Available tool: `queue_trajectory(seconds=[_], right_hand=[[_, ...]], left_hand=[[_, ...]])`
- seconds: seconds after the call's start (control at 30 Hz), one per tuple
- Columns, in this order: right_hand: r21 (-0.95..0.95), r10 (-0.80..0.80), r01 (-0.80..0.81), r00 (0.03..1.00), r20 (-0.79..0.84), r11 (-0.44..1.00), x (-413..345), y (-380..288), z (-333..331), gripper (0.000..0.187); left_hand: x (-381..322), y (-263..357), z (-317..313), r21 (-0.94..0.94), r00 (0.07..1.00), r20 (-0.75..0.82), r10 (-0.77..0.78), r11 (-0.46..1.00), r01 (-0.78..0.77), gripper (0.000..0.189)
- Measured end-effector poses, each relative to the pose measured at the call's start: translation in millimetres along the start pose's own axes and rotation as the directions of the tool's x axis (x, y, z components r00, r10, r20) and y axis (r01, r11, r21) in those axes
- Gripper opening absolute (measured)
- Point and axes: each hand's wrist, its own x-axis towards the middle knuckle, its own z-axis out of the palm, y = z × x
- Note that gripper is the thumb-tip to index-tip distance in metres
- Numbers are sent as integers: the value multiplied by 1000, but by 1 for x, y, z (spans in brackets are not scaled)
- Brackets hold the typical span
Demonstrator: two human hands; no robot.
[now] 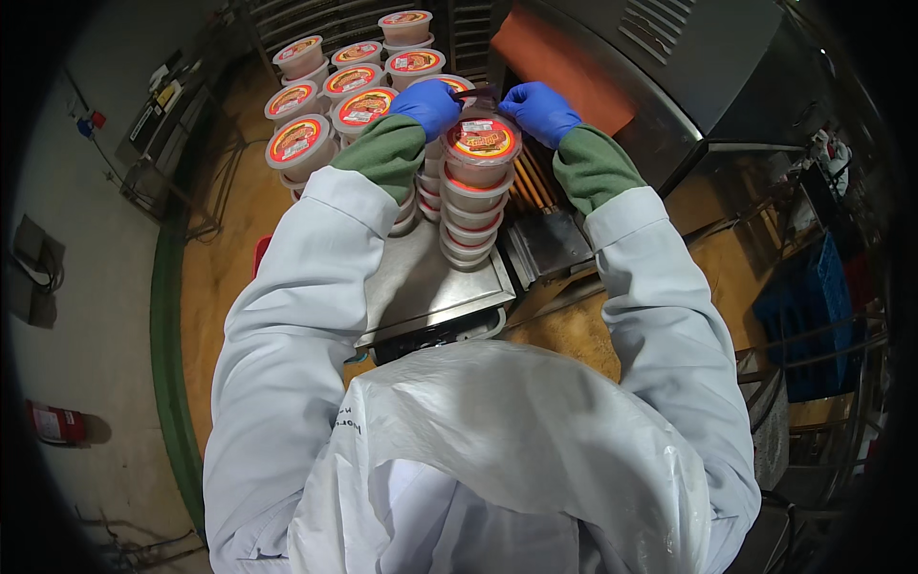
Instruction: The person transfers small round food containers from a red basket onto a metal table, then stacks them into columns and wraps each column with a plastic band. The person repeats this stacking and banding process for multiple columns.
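Both my hands wear blue gloves and are raised over stacks of lidded plastic tubs. My left hand (pixel 429 109) pinches one end of a thin, dark, partly see-through strip (pixel 479 93). At its other side, my right hand (pixel 542 115) has its fingertips closed on the edge of the strip. Just below the hands stands the nearest stack, topped by a round tub (pixel 482 142) with a red and yellow printed lid bearing a small white label. More stacked tubs (pixel 364 107) stand to the left and behind. The strip's exact material is too small to tell.
The stacks stand on a metal-topped table (pixel 437 287). At the right are a steel machine (pixel 645 64) with an orange panel (pixel 559 68) and a blue plastic crate (pixel 810 323). A fire extinguisher (pixel 56 423) shows by the left wall. Racks (pixel 315 21) stand behind.
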Motion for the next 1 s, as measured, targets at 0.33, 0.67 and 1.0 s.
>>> queue_trajectory(seconds=[0.33, 0.67, 1.0], right_hand=[[-364, -708, 760, 642, 295, 538, -91, -27, 13, 37], [-458, 42, -66, 997, -62, 886, 22, 99, 36, 28], [102, -624, 632, 774, -103, 768, -95, 10, 41, 65]], left_hand=[[-110, -58, 62, -906, 896, -190, -402, 423, -2, 27], [-159, -96, 290, -756, 673, 631, -386, -112, 645, 21], [-207, -100, 280, -676, 748, 596, -292, 320, 664, 44]])
